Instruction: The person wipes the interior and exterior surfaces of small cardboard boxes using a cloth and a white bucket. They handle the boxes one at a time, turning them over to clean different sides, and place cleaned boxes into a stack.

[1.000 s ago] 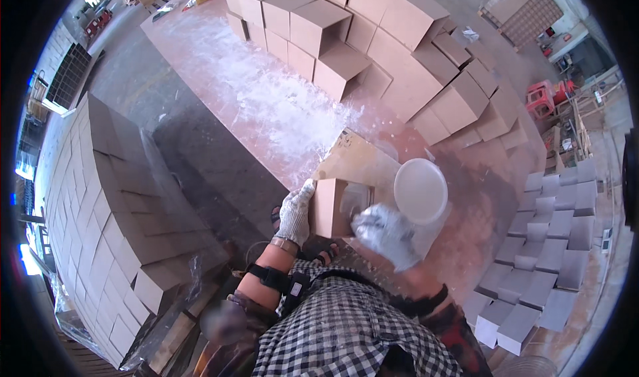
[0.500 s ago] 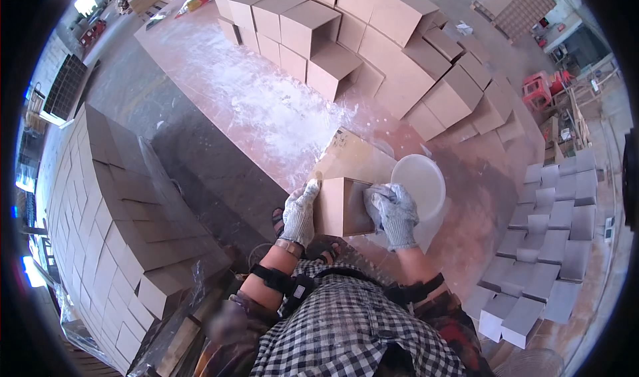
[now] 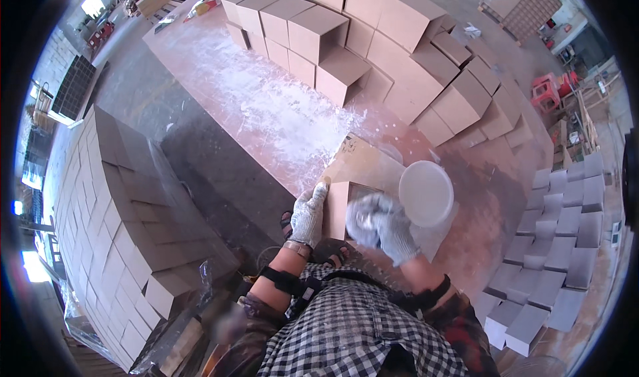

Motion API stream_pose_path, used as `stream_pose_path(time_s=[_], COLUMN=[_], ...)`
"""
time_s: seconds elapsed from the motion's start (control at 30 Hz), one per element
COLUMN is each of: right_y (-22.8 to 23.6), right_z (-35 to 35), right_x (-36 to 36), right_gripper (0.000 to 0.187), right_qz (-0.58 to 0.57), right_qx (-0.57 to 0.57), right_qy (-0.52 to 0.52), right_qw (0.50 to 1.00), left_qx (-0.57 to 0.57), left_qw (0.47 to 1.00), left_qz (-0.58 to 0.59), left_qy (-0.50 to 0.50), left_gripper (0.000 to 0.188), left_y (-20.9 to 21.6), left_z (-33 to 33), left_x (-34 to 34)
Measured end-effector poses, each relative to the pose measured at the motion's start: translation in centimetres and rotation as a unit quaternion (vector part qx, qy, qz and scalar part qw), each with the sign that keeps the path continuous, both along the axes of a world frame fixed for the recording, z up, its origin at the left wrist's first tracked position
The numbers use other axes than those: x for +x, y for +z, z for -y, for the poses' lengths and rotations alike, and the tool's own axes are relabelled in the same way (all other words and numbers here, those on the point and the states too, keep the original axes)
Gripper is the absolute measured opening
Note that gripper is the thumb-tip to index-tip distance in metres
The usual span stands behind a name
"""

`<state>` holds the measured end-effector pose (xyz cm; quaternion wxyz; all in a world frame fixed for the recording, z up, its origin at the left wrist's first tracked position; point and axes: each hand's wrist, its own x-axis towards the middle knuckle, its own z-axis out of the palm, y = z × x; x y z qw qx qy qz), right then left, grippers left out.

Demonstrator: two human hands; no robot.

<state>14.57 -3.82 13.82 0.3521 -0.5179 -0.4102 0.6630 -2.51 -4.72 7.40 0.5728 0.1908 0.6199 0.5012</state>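
A small brown box [image 3: 337, 207] stands at the near edge of the work table in front of me. My left hand [image 3: 308, 218], in a white-dusted knit glove, grips its left side, thumb up along the wall. My right hand [image 3: 385, 225], gloved the same way, is curled over the box's right side and hides most of it. Its fingers are closed and smeared by motion; what they hold, if anything, I cannot make out. Under the box's far side lies a tan board [image 3: 363, 161]. Just right of my right hand is a round whitish tub [image 3: 426, 194].
Brown boxes [image 3: 406, 64] are piled along the table's far side. White powdery residue [image 3: 279, 114] covers the tabletop. A large stack of boxes [image 3: 126, 224] rises at left, and rows of greyish boxes [image 3: 552, 250] stand at right. A red stool [image 3: 546, 92] is farther back.
My right hand has moved left across the box, from beside its right side to over it. The whole view has shifted slightly right and down. My left hand keeps its grip.
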Motion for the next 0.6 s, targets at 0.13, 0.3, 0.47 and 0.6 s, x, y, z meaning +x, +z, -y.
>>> stream_pose_path(time_s=[0.13,0.3,0.47,0.6], right_y=[1.3,-1.1,-2.3,-0.9], right_z=[0.6,-0.2,-1.6,-2.1], right_x=[2.2,4.6,3.5,0.4], right_gripper=[0.018,0.018,0.019,0.023], right_qz=[0.149,0.249,0.041,0.205], right_qx=[0.138,0.098,0.006,-0.005], right_qy=[0.152,0.066,-0.123,-0.124], right_qw=[0.967,0.961,0.992,0.971], left_qx=[-0.019,-0.034,-0.006,0.025], left_qw=[0.999,0.998,0.997,0.994], left_qz=[0.026,0.059,0.076,-0.105], left_qy=[0.003,0.019,0.012,0.0], left_gripper=[0.04,0.043,0.043,0.049], left_y=[1.4,1.3,0.7,-1.4], left_z=[-0.6,-0.8,-0.6,-0.2], left_x=[0.3,-0.1,0.1,0.2])
